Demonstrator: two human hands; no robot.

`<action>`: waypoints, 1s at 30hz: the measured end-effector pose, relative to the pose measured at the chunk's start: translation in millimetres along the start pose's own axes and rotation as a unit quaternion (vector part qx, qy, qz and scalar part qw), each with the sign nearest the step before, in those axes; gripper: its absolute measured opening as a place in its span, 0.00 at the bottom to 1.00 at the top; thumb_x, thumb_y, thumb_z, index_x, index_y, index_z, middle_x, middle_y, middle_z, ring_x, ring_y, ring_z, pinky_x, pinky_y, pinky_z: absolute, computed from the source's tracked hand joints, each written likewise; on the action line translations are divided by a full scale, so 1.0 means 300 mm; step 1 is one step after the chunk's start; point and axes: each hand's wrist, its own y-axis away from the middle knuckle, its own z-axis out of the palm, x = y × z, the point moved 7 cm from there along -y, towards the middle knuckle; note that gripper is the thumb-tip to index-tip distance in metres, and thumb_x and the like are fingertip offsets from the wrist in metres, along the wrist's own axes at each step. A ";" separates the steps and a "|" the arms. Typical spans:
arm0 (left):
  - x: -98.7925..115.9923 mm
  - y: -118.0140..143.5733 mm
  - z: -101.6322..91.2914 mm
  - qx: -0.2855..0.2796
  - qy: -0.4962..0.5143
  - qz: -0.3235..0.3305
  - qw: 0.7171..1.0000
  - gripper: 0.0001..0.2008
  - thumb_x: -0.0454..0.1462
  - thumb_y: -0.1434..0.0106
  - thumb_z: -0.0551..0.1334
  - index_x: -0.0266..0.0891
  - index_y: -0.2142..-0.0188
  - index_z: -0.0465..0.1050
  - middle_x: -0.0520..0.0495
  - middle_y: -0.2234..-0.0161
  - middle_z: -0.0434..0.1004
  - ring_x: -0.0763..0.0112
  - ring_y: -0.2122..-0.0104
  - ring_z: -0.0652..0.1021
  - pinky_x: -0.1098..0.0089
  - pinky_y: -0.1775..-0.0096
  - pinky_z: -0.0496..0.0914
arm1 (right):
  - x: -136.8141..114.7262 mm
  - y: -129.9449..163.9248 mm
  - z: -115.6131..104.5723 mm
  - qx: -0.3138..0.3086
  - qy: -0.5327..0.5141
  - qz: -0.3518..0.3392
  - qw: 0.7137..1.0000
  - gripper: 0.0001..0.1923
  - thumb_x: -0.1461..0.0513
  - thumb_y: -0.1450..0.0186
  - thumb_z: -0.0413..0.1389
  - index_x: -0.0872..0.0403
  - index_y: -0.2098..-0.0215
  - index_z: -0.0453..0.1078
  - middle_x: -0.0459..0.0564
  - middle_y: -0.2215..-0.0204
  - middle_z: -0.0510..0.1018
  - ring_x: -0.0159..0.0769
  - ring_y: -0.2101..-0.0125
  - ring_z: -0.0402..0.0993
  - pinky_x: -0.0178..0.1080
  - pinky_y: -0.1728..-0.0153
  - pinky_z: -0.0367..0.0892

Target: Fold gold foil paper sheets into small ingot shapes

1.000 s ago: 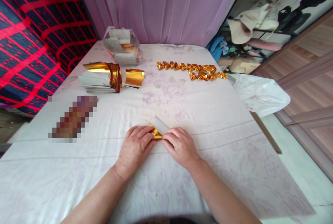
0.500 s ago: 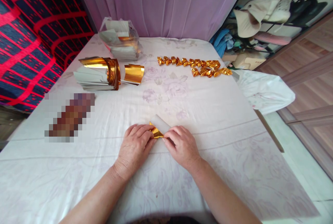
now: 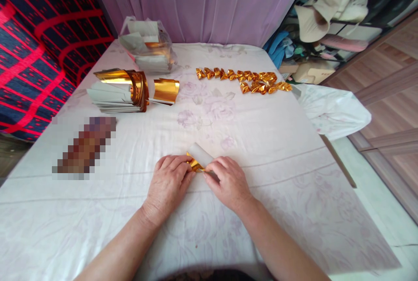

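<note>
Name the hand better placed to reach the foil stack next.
Probably the left hand: the foil stack lies ahead on its side, farther from the right hand. Both hold the folded sheet.

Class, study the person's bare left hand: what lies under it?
Under the bare left hand lies a white, purple-flowered tablecloth; a folded gold-and-grey paper sheet pokes out from under its fingers. Any paper beneath is covered; its shape there cannot be seen.

Gold and pale grey on the folded sheet (image 3: 200,154) between left hand (image 3: 170,178) and right hand (image 3: 230,181), gold on the folded pieces (image 3: 249,76) beyond the right hand, purple-flowered white on the cloth (image 3: 277,126) beneath both, red grid over dark blue on the fabric (image 3: 29,46) far left.
</note>
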 end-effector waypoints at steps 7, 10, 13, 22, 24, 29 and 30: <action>-0.001 0.003 0.002 -0.002 0.009 -0.003 1.000 0.04 0.36 0.34 0.60 0.40 0.64 0.74 0.47 0.53 0.79 0.59 0.55 0.75 0.55 0.53 0.67 | 0.001 -0.003 -0.004 -0.002 0.010 0.014 1.000 0.06 0.66 0.35 0.56 0.52 0.70 0.71 0.46 0.71 0.74 0.36 0.67 0.69 0.39 0.64 0.60; -0.003 0.003 0.003 -0.001 0.012 -0.003 1.000 0.03 0.36 0.34 0.61 0.40 0.64 0.73 0.47 0.53 0.79 0.59 0.56 0.75 0.55 0.53 0.67 | -0.002 -0.005 -0.005 -0.002 0.013 0.017 1.000 0.06 0.66 0.36 0.55 0.51 0.71 0.70 0.46 0.72 0.74 0.36 0.67 0.69 0.39 0.64 0.60; -0.005 0.001 0.004 -0.003 0.013 -0.004 1.000 0.02 0.35 0.35 0.61 0.40 0.64 0.73 0.47 0.54 0.79 0.59 0.56 0.75 0.55 0.53 0.66 | -0.002 -0.006 -0.005 -0.003 0.013 0.021 1.000 0.06 0.66 0.36 0.56 0.52 0.71 0.70 0.46 0.72 0.74 0.36 0.67 0.69 0.39 0.64 0.60; -0.004 -0.006 0.003 -0.008 0.000 -0.025 1.000 0.03 0.35 0.35 0.61 0.41 0.66 0.74 0.48 0.54 0.79 0.59 0.57 0.75 0.54 0.54 0.66 | -0.008 -0.009 -0.005 -0.008 0.022 0.024 0.999 0.07 0.63 0.35 0.56 0.52 0.71 0.69 0.47 0.72 0.73 0.36 0.67 0.68 0.38 0.64 0.59; -0.006 -0.006 0.006 -0.009 0.000 -0.027 1.000 0.03 0.35 0.35 0.61 0.41 0.66 0.74 0.48 0.54 0.79 0.58 0.57 0.75 0.54 0.54 0.66 | -0.009 -0.011 -0.004 -0.009 0.029 0.027 0.999 0.07 0.63 0.34 0.56 0.52 0.71 0.69 0.47 0.72 0.73 0.36 0.67 0.68 0.38 0.64 0.59; -0.017 -0.002 0.009 -0.006 0.019 -0.029 0.999 0.03 0.36 0.35 0.61 0.41 0.66 0.73 0.47 0.53 0.78 0.59 0.56 0.75 0.55 0.53 0.65 | -0.009 -0.013 -0.003 -0.005 0.038 0.033 0.999 0.07 0.64 0.34 0.55 0.52 0.71 0.69 0.47 0.72 0.73 0.37 0.68 0.69 0.39 0.65 0.59; -0.020 -0.002 0.009 -0.005 0.023 -0.032 0.999 0.03 0.36 0.36 0.61 0.41 0.66 0.73 0.47 0.53 0.78 0.59 0.56 0.75 0.55 0.53 0.65 | -0.009 -0.014 -0.002 -0.004 0.039 0.034 0.999 0.07 0.64 0.35 0.55 0.52 0.71 0.69 0.47 0.72 0.73 0.37 0.68 0.69 0.39 0.65 0.58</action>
